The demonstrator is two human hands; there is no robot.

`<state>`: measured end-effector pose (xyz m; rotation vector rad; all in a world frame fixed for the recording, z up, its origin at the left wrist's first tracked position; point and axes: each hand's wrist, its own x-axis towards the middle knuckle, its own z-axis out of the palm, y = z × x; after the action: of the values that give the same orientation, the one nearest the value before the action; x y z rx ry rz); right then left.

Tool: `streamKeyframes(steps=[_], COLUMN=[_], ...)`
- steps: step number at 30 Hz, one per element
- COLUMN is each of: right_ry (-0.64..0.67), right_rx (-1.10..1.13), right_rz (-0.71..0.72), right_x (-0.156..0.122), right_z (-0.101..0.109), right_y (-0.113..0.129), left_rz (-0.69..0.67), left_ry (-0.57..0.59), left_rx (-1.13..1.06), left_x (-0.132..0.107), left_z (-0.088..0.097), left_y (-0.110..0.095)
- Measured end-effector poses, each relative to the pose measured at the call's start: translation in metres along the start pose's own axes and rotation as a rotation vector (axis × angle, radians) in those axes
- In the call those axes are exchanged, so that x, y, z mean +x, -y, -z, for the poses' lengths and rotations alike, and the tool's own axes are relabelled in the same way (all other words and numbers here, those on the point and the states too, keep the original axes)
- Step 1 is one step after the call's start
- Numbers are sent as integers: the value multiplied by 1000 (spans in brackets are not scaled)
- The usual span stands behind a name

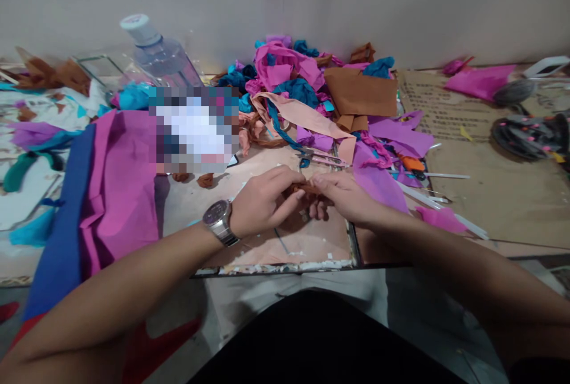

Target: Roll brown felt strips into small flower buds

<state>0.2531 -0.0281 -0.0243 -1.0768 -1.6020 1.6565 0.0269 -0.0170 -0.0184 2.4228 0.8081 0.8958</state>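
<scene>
Both my hands meet over the front of the table, closed on one small piece of brown crepe paper. My left hand, with a watch on its wrist, pinches the left end between thumb and fingers. At the other end, my right hand grips the paper, its lower fingers curled beneath. The fingers hide part of the brown piece. Just beyond the hands lie pink-handled thread snips. Two small brown paper lumps rest on the table to the left of my left hand.
Crumpled pink, teal and purple paper scraps pile up behind. A plastic bottle stands back left, beside a pixelated patch. Large pink sheets overhang the left front. Cardboard covers the right, with a dark round object on it.
</scene>
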Motion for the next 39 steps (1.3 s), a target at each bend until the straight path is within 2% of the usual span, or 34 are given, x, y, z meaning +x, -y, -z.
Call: streamKeyframes(steps=[3, 6, 8, 13, 16, 19, 21, 23, 25, 27, 29, 32, 34, 36, 39], right_ry=[84, 40, -1, -66, -103, -137, -130, -80, -53, -34, -19, -10, -36, -82, -97], right_rx=[42, -58, -195, -747, -939, -1162, -1347, -1520, -1601, -1621, -1601, -1491, -1355, -1163, -810], right_rz=[-65, 10, 123, 516, 601, 626, 671, 699, 721, 742, 761, 758, 714, 641, 442], right_x=[2, 2, 2, 4, 3, -1, -4, -8, -10, -10, -10, -8, -5, -3, 0], right_z=[-3, -3, 0, 8, 10, 11, 11, 11, 10, 10, 9, 10, 12, 14, 14], right_y=[-2, -4, -5, -9, -10, -7, -3, 3, 8, 11, 11, 5, 0, -5, -8], left_rz=[-50, -56, -45, 3, 31, 133, 245, 391, 572, 757, 878, 911, 875, 764, 436], left_ry=[19, 24, 16, -4, -4, 45, 102, 170, 256, 329, 363, 364, 357, 316, 167], left_rx=[42, 72, 90, 112, 147, 128, 32, -171, -460, -736, -909, -974, -911, -739, -305], left_x=[-1, -1, -1, -1, 0, 2, 4, 5, 6, 8, 10, 12, 12, 10, 6], left_z=[-1, 0, 0, 1, 0, 1, 2, 3, 4, 5, 5, 6, 6, 6, 6], left_y=[2, 2, 2, 1, -1, -4, -6, -7, -6, -5, -3, -3, -4, -5, -5])
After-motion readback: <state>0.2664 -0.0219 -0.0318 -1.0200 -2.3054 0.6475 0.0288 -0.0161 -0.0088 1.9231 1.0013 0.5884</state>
